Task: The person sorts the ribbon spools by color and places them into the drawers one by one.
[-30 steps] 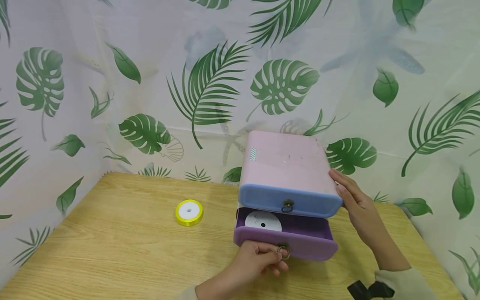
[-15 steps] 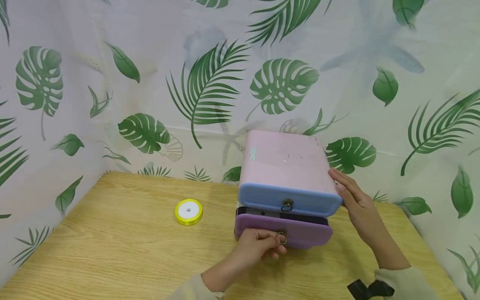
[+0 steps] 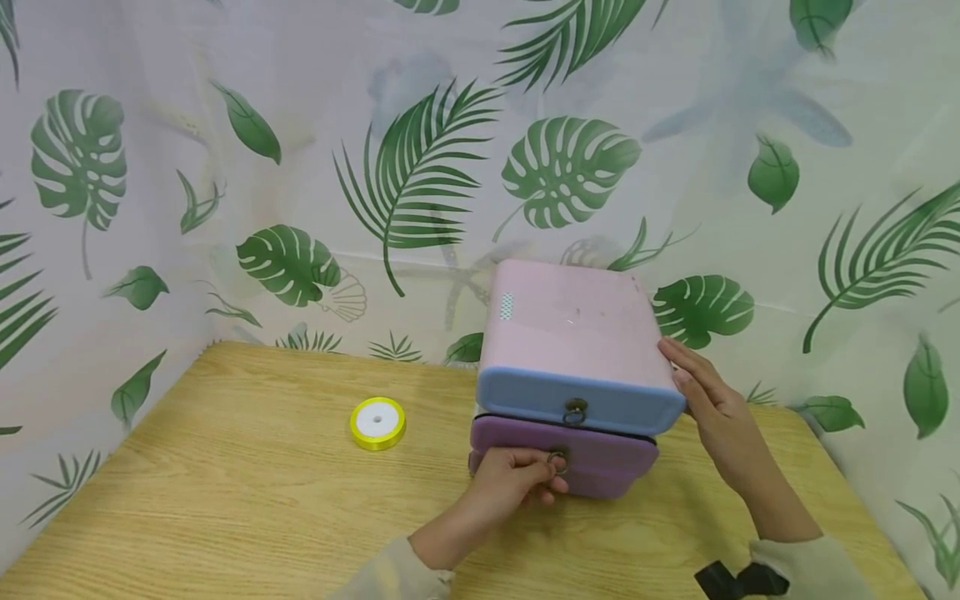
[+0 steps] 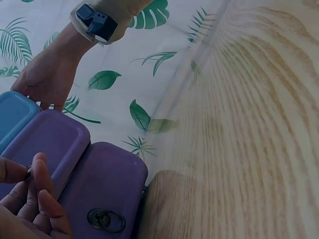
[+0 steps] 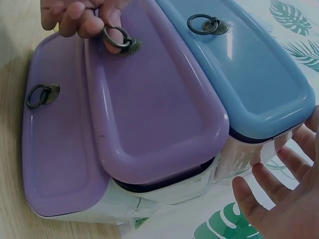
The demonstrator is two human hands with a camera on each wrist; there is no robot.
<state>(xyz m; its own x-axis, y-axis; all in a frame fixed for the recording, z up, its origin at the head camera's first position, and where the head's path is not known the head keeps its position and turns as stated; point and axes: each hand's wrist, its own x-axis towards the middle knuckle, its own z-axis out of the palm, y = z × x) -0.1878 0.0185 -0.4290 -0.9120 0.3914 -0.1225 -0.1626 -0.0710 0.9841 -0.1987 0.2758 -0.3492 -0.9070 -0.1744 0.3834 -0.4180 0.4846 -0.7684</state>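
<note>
In the head view a small drawer cabinet with a pink top (image 3: 570, 317) stands at the back right of the table. Its top drawer (image 3: 630, 402) is blue; the middle drawer (image 3: 611, 454) and the bottom drawer (image 5: 60, 149) are purple. My left hand (image 3: 513, 479) pinches the ring pull (image 5: 113, 40) of the middle drawer. That drawer sticks out a little, with a narrow dark gap behind its front in the right wrist view. Whatever lies inside is hidden. My right hand (image 3: 720, 425) rests against the cabinet's right side, its fingers extended.
A yellow ribbon spool with a white face (image 3: 377, 422) lies on the wooden table (image 3: 247, 483), left of the cabinet. Behind the cabinet hangs a leaf-patterned cloth (image 3: 420, 325). The blue drawer carries its own ring pull (image 5: 202, 25).
My left hand has pushed the middle purple drawer inward until it is nearly closed. The white disc inside it has gone out of sight. My right hand has stayed at the cabinet's side.
</note>
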